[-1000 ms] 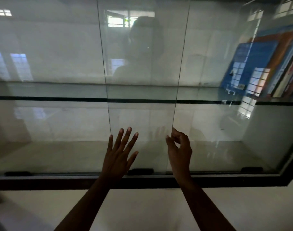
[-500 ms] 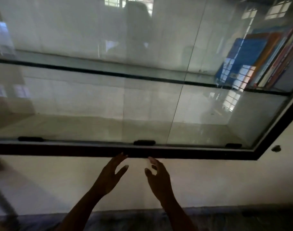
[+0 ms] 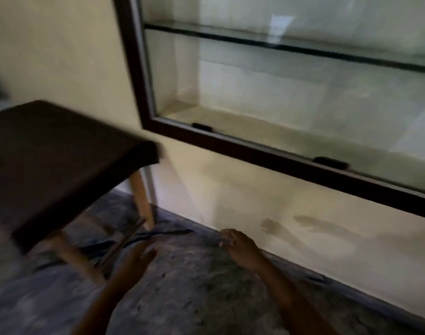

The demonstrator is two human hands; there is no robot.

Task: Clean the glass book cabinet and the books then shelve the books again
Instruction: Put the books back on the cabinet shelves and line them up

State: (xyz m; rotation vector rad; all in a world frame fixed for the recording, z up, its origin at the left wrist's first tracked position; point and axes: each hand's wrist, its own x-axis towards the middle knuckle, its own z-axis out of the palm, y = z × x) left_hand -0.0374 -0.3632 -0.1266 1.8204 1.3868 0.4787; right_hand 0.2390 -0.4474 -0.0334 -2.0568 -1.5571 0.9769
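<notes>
Since half a second ago the view has swung left and downward, and both hands have dropped away from the cabinet's lower frame to hang low over the floor (image 3: pixel 194 286); the books that stood at the right end of the upper shelf are out of sight now.

At far left a dark-topped bench (image 3: pixel 61 153) fills the corner, one pale wooden leg (image 3: pixel 141 197) standing close to the wall. Beneath it some dark strips (image 3: pixel 165 233) lie on the floor, too blurred to tell what they are.

The left hand (image 3: pixel 136 259) is smeared by motion, fingers stretched out and pointing toward the bench leg and those strips, holding nothing. The right hand (image 3: pixel 240 249) is just right of it, near the foot of the wall, fingers loosely curled and empty.

The glass book cabinet (image 3: pixel 230 147) lies up and to the right of both hands, set into the wall, its long axis running along the wall from the left corner of the frame away to the right. Its glass shelf (image 3: pixel 279 44) and the bottom compartment in view are bare. The right hand is the nearer to it, the left nearer the bench. Judging by the reach, the next move is probably to fetch something from around the bench, not to touch the glass.
</notes>
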